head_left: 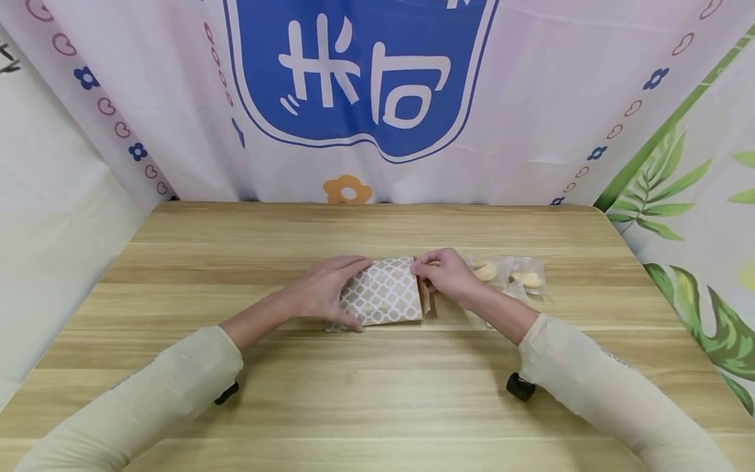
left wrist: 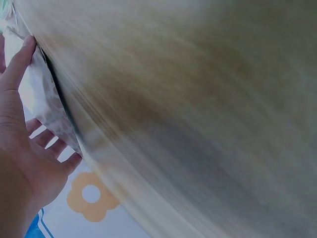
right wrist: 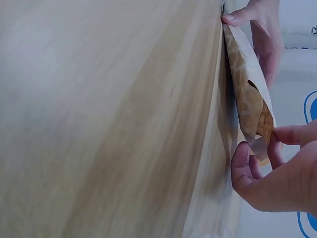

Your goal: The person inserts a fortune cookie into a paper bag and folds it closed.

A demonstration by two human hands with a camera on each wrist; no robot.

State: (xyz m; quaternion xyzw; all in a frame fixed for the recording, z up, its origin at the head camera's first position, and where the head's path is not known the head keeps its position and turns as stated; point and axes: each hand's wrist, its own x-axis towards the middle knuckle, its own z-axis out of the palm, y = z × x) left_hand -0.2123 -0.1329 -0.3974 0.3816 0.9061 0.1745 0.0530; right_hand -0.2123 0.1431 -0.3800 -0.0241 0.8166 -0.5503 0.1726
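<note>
One patterned paper bag (head_left: 383,292), centre of our clock, on the wooden table (head_left: 366,400). How d'you reckon it handles?

– Light, I'd guess, and soft enough to crease or tear. Dry paper, so probably not slippery. I'd hold the edges toward nine o'clock and go easy on the mouth, which gapes toward three.

– And the hands?

– Left hand (head_left: 330,288) grips across the nine o'clock end, thumb near seven, fingers near eleven. Right hand (head_left: 451,275) pinches the mouth's edge around two.

– Anything else?

– Clear packets (head_left: 527,280) of what look like biscuits, out at three.
</note>
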